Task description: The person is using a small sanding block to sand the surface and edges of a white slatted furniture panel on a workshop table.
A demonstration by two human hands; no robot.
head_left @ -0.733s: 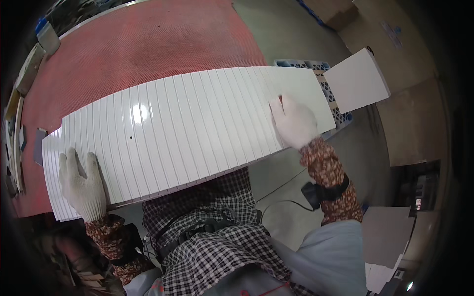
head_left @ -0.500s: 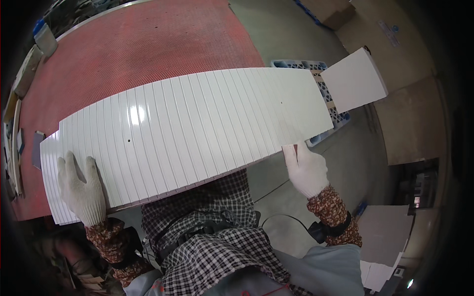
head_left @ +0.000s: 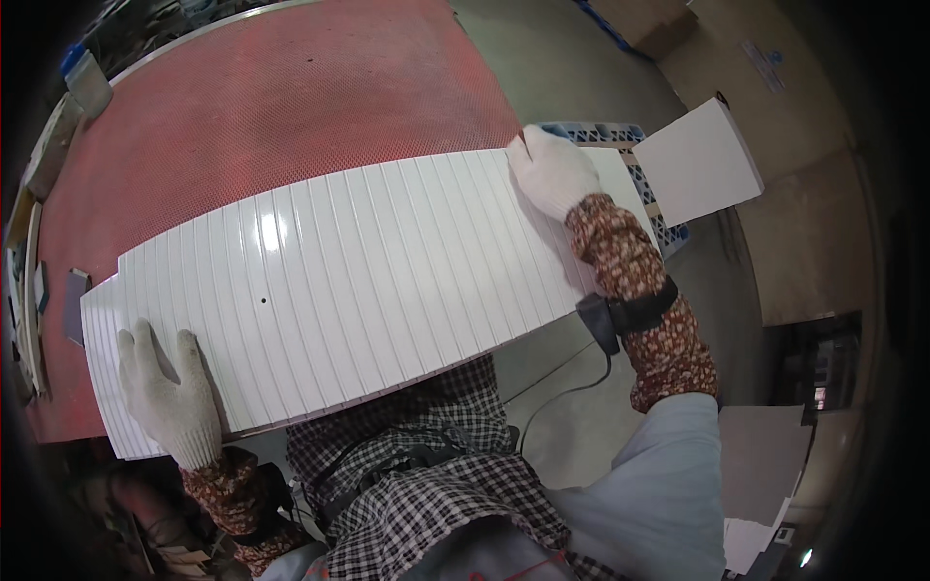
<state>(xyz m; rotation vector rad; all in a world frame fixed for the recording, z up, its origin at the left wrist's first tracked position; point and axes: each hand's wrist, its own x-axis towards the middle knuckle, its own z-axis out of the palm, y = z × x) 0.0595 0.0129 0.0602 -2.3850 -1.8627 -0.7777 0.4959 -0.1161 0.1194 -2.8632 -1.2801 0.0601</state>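
A long white panel (head_left: 358,281) with parallel grooves lies across in front of me, over the near part of a red-covered table. At its left end, the stepped outline suggests another white grooved piece (head_left: 105,320) beneath it. My left hand (head_left: 172,397), in a white knit glove, rests on the panel's left part with fingers spread. At the far edge, toward the right end, my gloved right hand (head_left: 557,174) is closed. A small reddish-brown piece (head_left: 522,137) shows between its thumb and fingers; its kind is unclear. The right forearm reaches across the panel.
The red mesh-textured table top (head_left: 320,87) extends beyond the panel. On the right, a blue plastic pallet (head_left: 668,232) carries a white board (head_left: 697,165). A bottle with a blue cap (head_left: 89,82) stands far left, near a small grey block (head_left: 76,305). Grey sheets (head_left: 760,465) stand lower right.
My right hand has moved from the panel's near edge to its far edge, still closed. The left hand stays on the panel, which appears slightly lower in view.
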